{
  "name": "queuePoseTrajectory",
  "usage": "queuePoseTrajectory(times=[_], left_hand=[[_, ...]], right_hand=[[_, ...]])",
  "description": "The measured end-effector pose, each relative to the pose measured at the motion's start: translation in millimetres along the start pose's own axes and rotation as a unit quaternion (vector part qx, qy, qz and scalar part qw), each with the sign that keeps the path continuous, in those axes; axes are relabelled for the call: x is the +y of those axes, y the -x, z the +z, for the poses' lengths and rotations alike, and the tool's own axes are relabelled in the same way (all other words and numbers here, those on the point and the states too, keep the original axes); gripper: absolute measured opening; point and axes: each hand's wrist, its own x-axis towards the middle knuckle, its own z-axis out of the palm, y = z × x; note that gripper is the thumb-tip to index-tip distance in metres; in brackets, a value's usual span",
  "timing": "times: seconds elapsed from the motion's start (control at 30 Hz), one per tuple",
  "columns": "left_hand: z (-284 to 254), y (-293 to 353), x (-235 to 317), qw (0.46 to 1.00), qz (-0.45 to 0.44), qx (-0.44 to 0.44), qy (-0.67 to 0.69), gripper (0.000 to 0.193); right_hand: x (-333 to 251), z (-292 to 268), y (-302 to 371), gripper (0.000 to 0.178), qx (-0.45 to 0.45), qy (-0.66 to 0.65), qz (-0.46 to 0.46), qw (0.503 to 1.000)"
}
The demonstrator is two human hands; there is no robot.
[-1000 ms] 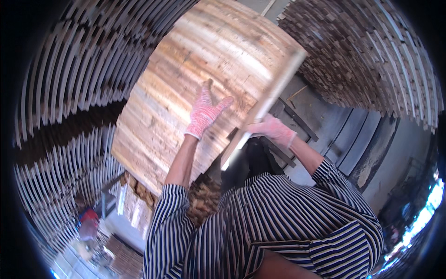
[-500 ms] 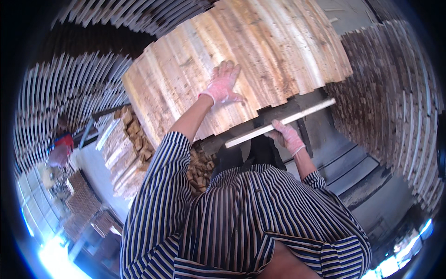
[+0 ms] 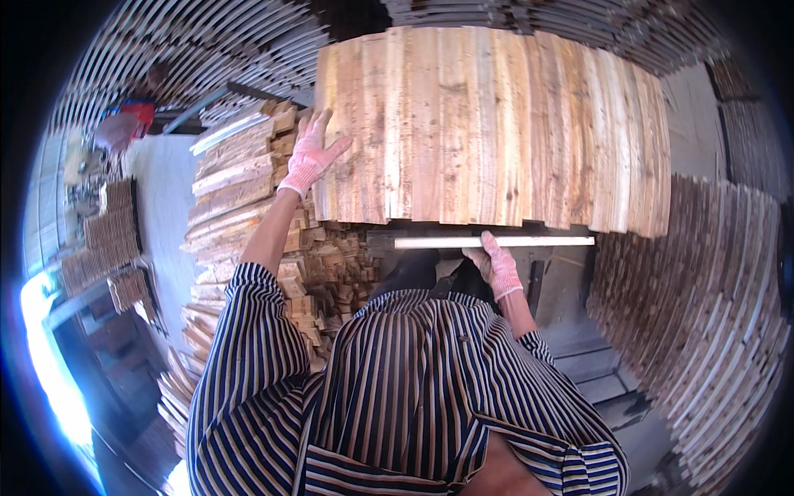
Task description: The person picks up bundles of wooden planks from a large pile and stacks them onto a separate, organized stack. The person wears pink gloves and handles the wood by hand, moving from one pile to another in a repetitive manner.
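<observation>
A broad layer of light wooden strips (image 3: pixel 463 124) lies side by side in front of me, their near ends uneven. My left hand (image 3: pixel 313 157), in a pink-and-white glove, is at the layer's left edge with fingers spread and thumb apart; whether it touches the wood I cannot tell. My right hand (image 3: pixel 498 266), gloved alike, is closed around a single pale wooden strip (image 3: pixel 430 243). That strip runs left to right between my body and the near edge of the layer, roughly parallel to that edge.
To the left stands a pile of wooden pieces (image 3: pixel 236 178), its cut ends facing me. Tall stacks of slats (image 3: pixel 678 306) rise at the right, with more slat stacks (image 3: pixel 223 50) at the far left. A person in red (image 3: pixel 136 120) is at the upper left.
My left hand has moved left, from the middle of the layer to its left edge. The view has turned, and the strip in my right hand now looks level instead of slanted.
</observation>
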Motion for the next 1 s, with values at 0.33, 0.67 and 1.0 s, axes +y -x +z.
queuePoseTrajectory(times=[0.33,0.67,1.0], left_hand=[[38.5,169.6,-136.9,0.955,-0.264,0.037,0.129,0.092],[45.9,236.2,-158.0,0.922,-0.314,0.069,0.214,0.080],[50.3,263.4,-174.1,0.946,-0.272,0.081,0.156,0.075]], right_hand=[[60.6,34.5,39.8,0.042,-0.026,0.082,0.097,0.992],[115.6,96.9,-32.5,0.050,-0.099,0.041,0.005,0.994],[181.1,75.9,-42.9,0.036,-0.091,0.110,0.164,0.976]])
